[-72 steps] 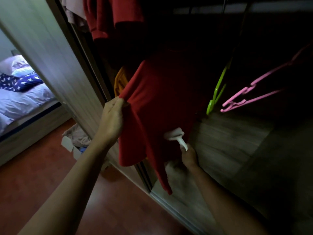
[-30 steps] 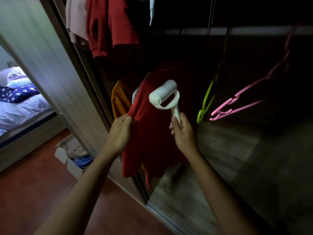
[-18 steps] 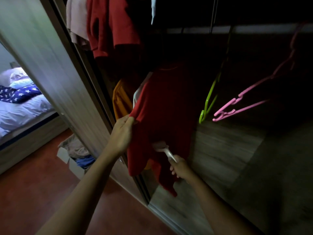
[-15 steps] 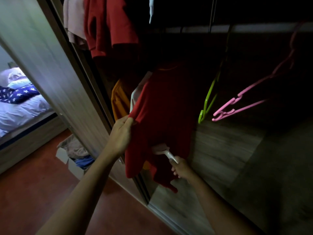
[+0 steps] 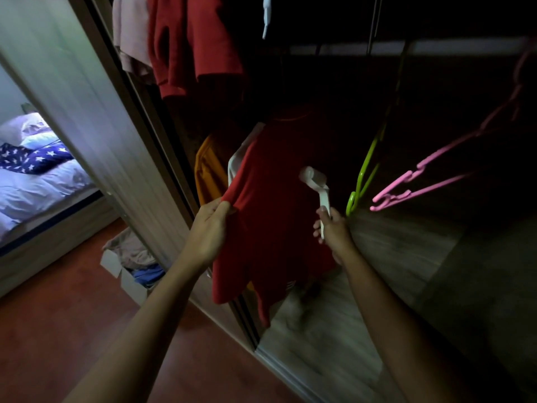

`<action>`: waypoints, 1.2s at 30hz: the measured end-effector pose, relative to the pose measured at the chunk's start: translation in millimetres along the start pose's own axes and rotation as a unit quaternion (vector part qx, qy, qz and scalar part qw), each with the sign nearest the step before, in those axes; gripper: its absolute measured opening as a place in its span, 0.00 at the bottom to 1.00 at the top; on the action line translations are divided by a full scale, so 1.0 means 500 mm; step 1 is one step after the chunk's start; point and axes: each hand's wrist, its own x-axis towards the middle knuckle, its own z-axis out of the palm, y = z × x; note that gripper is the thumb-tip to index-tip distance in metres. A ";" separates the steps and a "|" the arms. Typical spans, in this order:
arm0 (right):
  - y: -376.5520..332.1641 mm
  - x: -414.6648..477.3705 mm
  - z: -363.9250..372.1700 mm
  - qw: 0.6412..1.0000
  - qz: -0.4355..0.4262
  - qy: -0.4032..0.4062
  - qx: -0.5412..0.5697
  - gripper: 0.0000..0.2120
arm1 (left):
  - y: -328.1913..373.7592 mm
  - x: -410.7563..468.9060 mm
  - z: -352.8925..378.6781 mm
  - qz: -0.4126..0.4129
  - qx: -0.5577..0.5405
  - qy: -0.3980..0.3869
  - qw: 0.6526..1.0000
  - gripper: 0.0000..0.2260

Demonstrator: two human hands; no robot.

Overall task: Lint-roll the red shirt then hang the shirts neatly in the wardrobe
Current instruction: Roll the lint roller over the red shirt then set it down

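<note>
no readable text, labels, brands or numbers anywhere in the head view. frame is dark and motion-blurred.
</note>
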 end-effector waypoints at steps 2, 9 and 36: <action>0.036 -0.017 0.011 0.999 0.016 -0.034 -0.026 0.09 | -0.003 0.000 0.005 -0.006 0.002 -0.005 1.000 0.18; 0.239 -0.118 0.032 0.970 0.159 -0.141 -0.116 0.10 | -0.022 0.012 0.025 -0.019 0.010 -0.034 0.999 0.16; 0.202 -0.830 -0.076 0.921 0.115 0.372 -0.020 0.09 | -0.248 -0.328 0.309 0.253 0.095 -0.418 0.867 0.12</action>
